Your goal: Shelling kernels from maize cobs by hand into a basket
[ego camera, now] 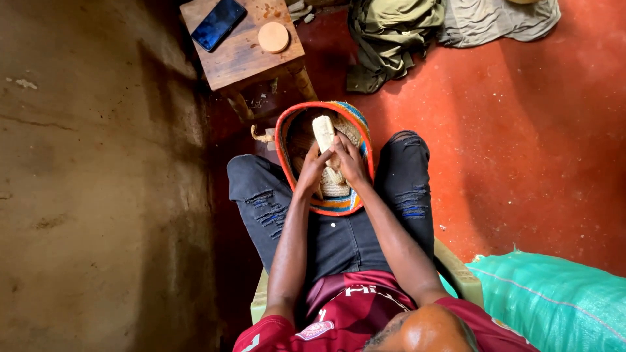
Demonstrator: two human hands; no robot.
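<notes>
I see the woven basket (285, 140) resting between my knees, its bowl already holding a layer of pale shelled kernels (334, 188). Over it, my left hand (312, 171) and right hand (351, 161) close together around one maize cob (323, 132), whose upper end looks stripped; I judge the shelling partway done.

Coarse woven basket (355, 124); worn wooden stool (241, 55).
</notes>
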